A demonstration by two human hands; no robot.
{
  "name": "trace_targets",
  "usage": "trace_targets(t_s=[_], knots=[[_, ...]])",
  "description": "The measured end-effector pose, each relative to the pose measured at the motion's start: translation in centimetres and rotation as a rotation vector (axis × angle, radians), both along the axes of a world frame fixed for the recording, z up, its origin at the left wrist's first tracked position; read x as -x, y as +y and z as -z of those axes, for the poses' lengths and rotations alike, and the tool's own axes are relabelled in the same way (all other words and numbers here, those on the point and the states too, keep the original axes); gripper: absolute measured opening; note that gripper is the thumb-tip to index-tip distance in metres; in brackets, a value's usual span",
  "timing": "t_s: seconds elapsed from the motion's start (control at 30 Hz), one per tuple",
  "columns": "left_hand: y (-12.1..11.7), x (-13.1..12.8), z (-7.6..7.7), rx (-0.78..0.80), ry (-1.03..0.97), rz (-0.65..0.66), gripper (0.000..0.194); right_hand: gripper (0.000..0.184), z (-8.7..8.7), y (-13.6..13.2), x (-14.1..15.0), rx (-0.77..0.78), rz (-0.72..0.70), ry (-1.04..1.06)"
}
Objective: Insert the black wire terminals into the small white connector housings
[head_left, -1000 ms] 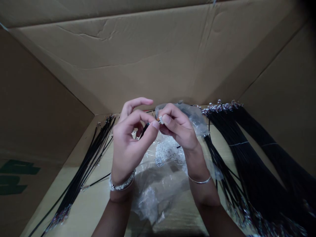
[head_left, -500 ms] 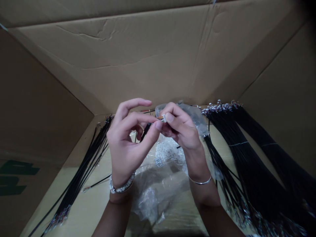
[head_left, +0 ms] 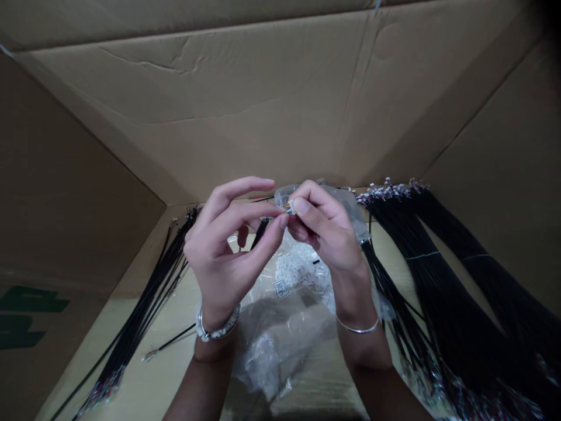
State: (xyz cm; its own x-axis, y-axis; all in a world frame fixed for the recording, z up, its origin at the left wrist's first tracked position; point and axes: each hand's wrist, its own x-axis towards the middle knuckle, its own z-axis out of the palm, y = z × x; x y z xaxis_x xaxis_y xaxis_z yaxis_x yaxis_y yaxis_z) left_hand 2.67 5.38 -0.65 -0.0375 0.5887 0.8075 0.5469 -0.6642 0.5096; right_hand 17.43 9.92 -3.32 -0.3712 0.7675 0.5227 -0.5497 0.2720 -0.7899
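My right hand (head_left: 326, 225) pinches a small white connector housing (head_left: 291, 206) between thumb and forefinger. Thin coloured wires, one of them orange, run into the housing from the left. They belong to a black cable (head_left: 260, 233) whose sheath shows below my left hand (head_left: 230, 240). That hand is closed at thumb and forefinger on the wires beside the housing, with its upper finger stretched out. Fingertips hide part of the wires. Beneath both hands lies a clear plastic bag (head_left: 280, 333) with many white connector housings (head_left: 300, 269) in it.
Black cables (head_left: 149, 304) lie bundled on the left, with a single cable (head_left: 175, 335) beside them. Thick tied cable bundles (head_left: 442, 275) cover the right side. Cardboard walls (head_left: 245, 117) enclose the table at the back and sides. Another clear bag (head_left: 350, 204) is behind my right hand.
Both hands keep their pinch. My left hand has shifted slightly and its fingertips are closer to the housing; less of the orange wire shows.
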Motion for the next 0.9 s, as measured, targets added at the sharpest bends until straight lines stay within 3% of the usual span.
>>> trace_targets(t_s=[0.27,0.67,0.9], knots=[[0.6,0.3,0.3,-0.2,0.133,-0.003,0.031,0.022,-0.2,-0.4,-0.3,0.023,0.012,-0.004],[2.3,-0.1,1.3,-0.53,0.144,-0.104,0.015,0.024,-0.9,-1.3,-0.4,0.128,-0.044,0.01],[1.6,0.0,0.7,-0.421,0.232,-0.03,0.012,0.022,-1.0,-1.4,-0.5,0.174,-0.064,0.035]])
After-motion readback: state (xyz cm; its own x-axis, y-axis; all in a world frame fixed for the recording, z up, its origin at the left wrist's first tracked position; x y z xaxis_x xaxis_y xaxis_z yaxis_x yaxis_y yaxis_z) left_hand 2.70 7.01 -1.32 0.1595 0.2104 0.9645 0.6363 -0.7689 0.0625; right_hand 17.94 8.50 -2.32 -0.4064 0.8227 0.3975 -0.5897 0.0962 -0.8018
